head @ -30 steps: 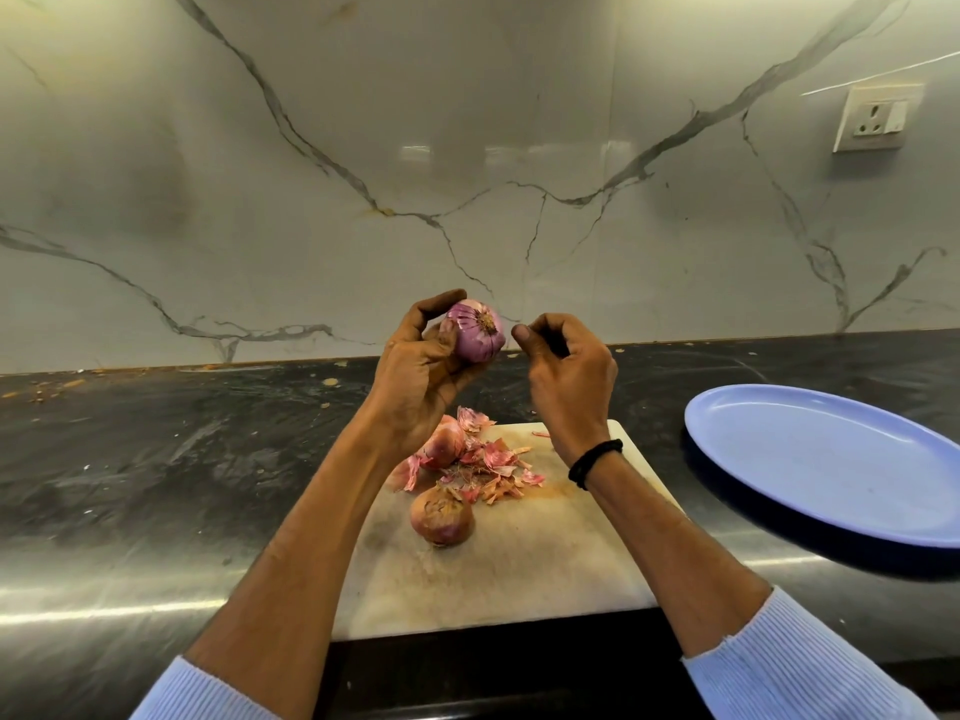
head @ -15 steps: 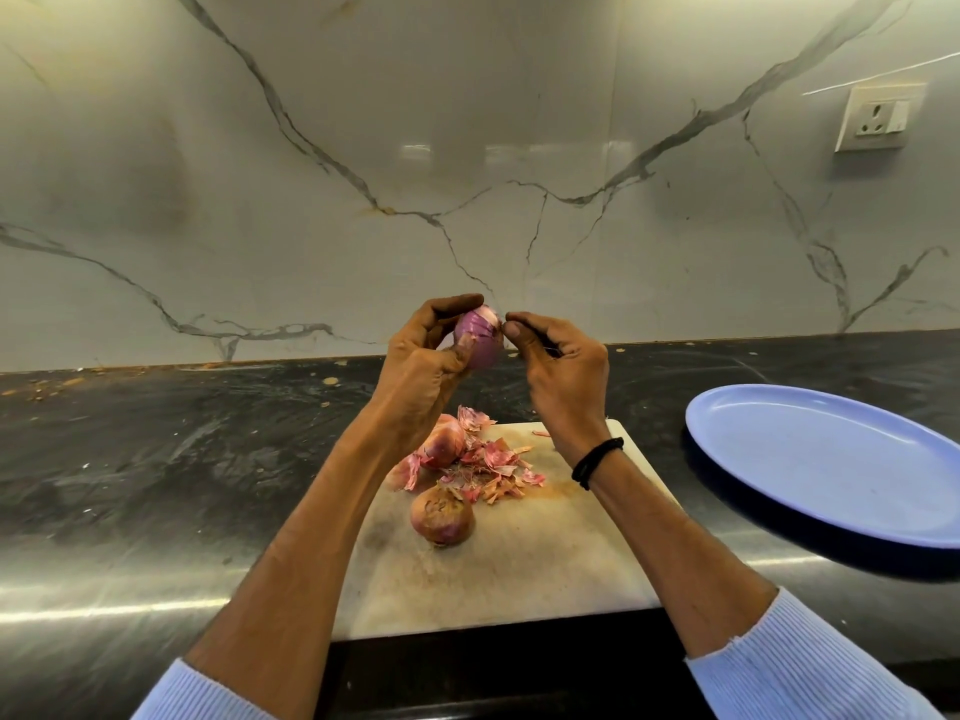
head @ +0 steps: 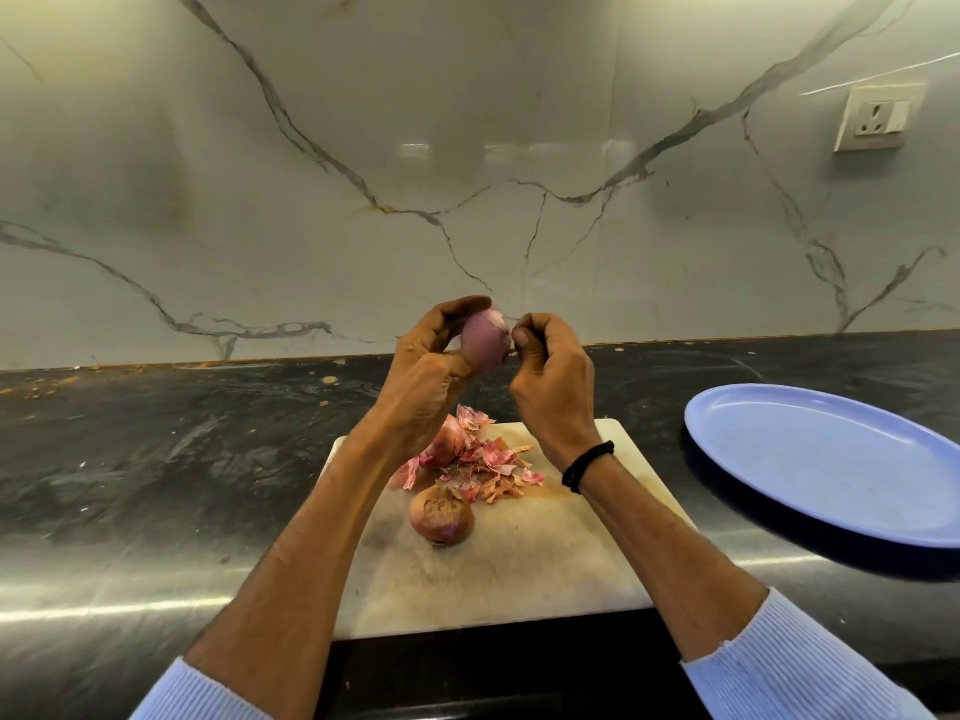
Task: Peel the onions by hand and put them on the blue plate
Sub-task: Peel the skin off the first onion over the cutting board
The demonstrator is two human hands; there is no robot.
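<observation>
1 onion [head: 485, 343] | left hand [head: 426, 366] wraps it | right hand [head: 550, 376] pinches its tip

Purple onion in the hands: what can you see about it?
The round purple onion looks smooth and shiny, mostly peeled, with a pale papery bit at its top end. The left hand grips it, fingers curled round it, held up off the white cutting board. The right hand pinches at its right edge.

Your counter [head: 156, 485] is dark polished stone, glossy; the wall [head: 467, 148] behind looks like shiny veined marble. Your board [head: 519, 574] is matt and stained, the peels [head: 493, 454] papery, the blue plate [head: 831, 459] smooth, your sleeves [head: 789, 662] ribbed knit.
</observation>
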